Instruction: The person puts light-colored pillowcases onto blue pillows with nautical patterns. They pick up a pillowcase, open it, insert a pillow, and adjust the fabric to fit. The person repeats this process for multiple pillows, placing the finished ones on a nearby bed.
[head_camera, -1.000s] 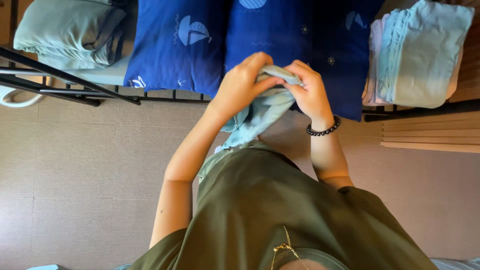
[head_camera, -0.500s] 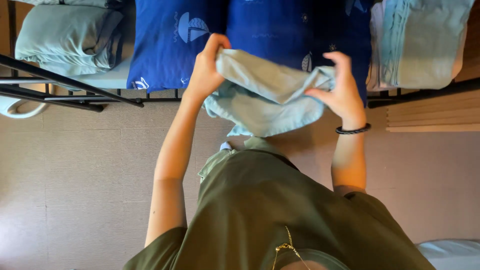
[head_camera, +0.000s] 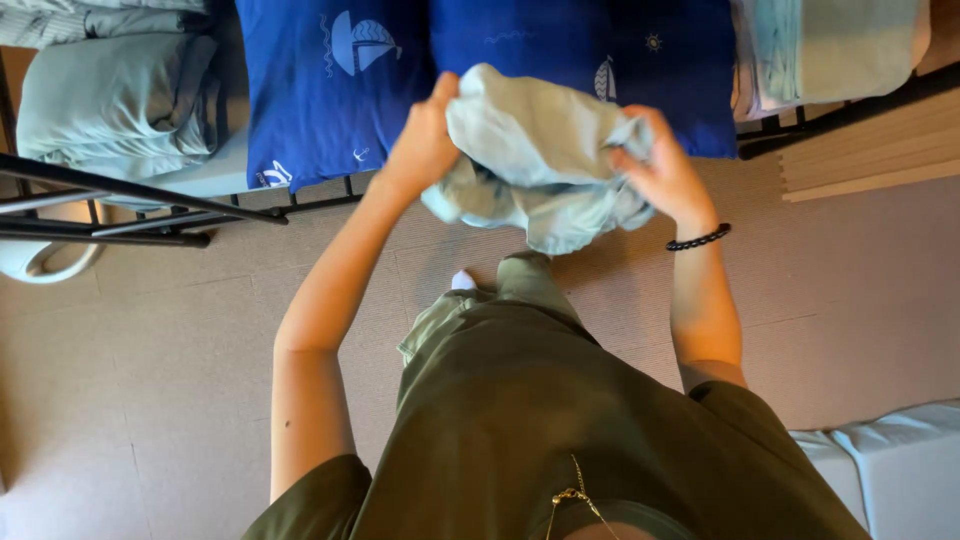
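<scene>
A crumpled light blue cloth (head_camera: 535, 160) hangs in the air between both hands, in front of the bed's edge. My left hand (head_camera: 425, 140) grips its left side, fingers closed into the fabric. Its right side is pinched by my right hand (head_camera: 665, 170), which wears a black bead bracelet (head_camera: 698, 238) at the wrist. Behind the cloth lie two dark blue pillows (head_camera: 330, 80) printed with sailing boats.
A folded pale green pile (head_camera: 115, 100) lies at the left of the bed, a stack of light folded fabrics (head_camera: 830, 45) at the right. The black metal bed frame (head_camera: 120, 200) runs along the left. A white box (head_camera: 890, 460) stands at the lower right on the floor.
The cloth was bunched tight between both hands, then was spread wider and lifted. Now it is bundled again, held higher in front of the pillows.
</scene>
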